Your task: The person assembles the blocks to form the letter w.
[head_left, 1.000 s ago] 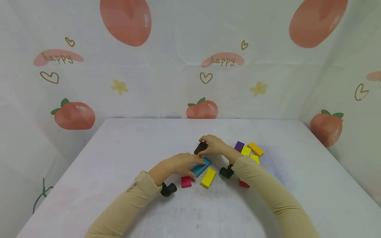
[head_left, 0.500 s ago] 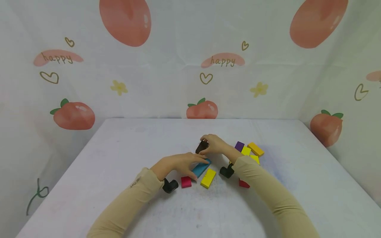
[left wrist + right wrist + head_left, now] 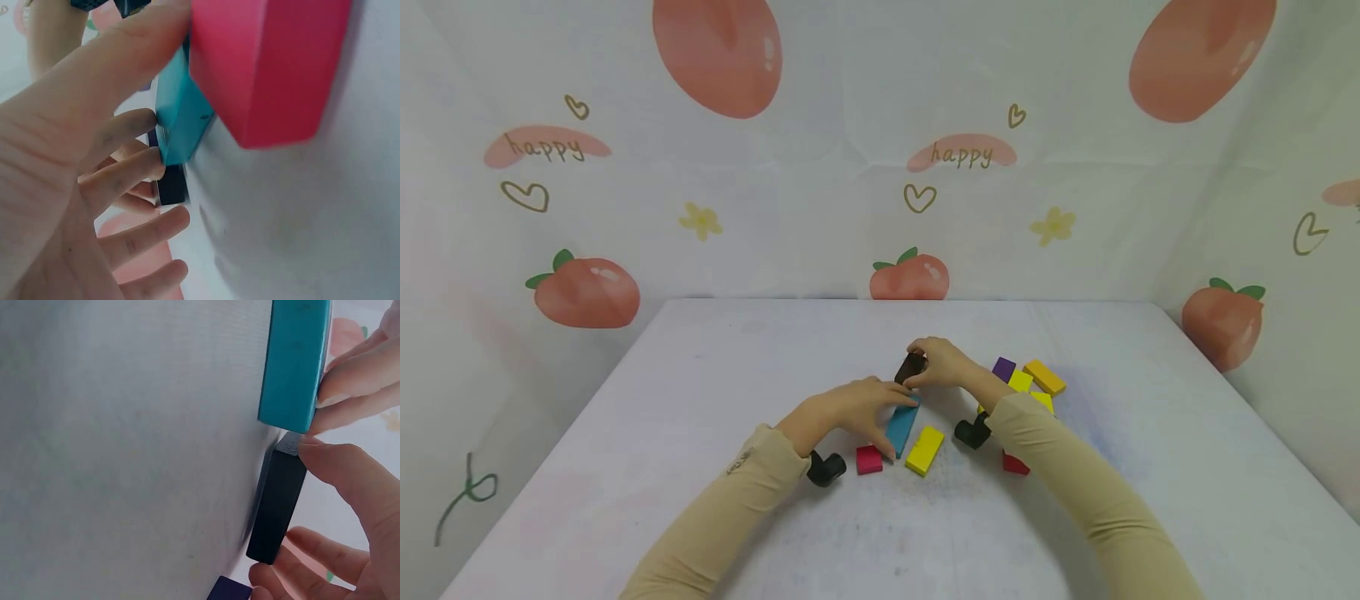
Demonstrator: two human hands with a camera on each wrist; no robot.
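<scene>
While my left hand pinches the flat, smooth teal block, my right hand grips a matte black block. Both slabs are rectangular, their ends nearly touching on the white table.

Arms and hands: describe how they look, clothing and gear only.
Both arms wear long beige sleeves, the left sleeve and the right sleeve, ending at the wrists. The left cuff bears a small dark marking, too small to read. A black wrist camera sits under the left wrist, another under the right. The left hand and right hand are bare.

teal block, black block, red block, yellow block, peach-patterned white backdrop.
</scene>
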